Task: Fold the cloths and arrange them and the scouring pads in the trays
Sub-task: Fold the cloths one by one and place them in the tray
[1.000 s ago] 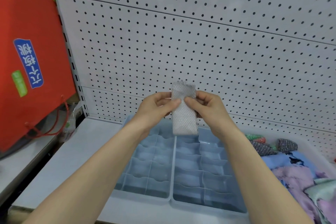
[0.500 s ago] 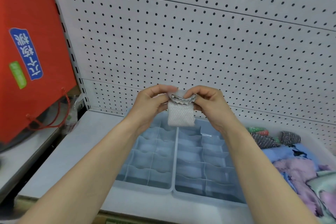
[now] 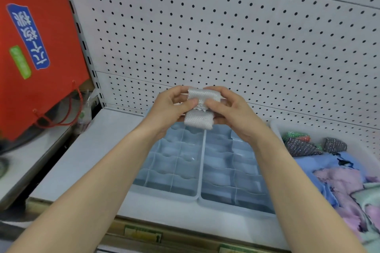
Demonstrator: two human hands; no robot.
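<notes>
A small white textured cloth (image 3: 199, 120), folded into a compact packet, is held in the air over the far end of the trays. My left hand (image 3: 171, 109) pinches it from the left and my right hand (image 3: 230, 109) from the right, thumbs meeting at its middle. Below lie two pale blue divided trays side by side, the left tray (image 3: 170, 162) and the right tray (image 3: 232, 170), their compartments empty. Dark glittery scouring pads (image 3: 300, 146) lie at the far end of a white bin (image 3: 275, 127) on the right, with a heap of blue, pink and green cloths (image 3: 345, 183) nearer me.
The trays stand on a white shelf (image 3: 98, 150) backed by a pegboard wall (image 3: 226, 37). A red bag (image 3: 37, 47) with cord handles hangs at the left over a lower side surface. The shelf's front edge carries price labels (image 3: 141, 234).
The long hanging strip of cloth has been folded over on itself into a short packet. Both hands stayed over the trays' far end, and the view has tilted slightly down.
</notes>
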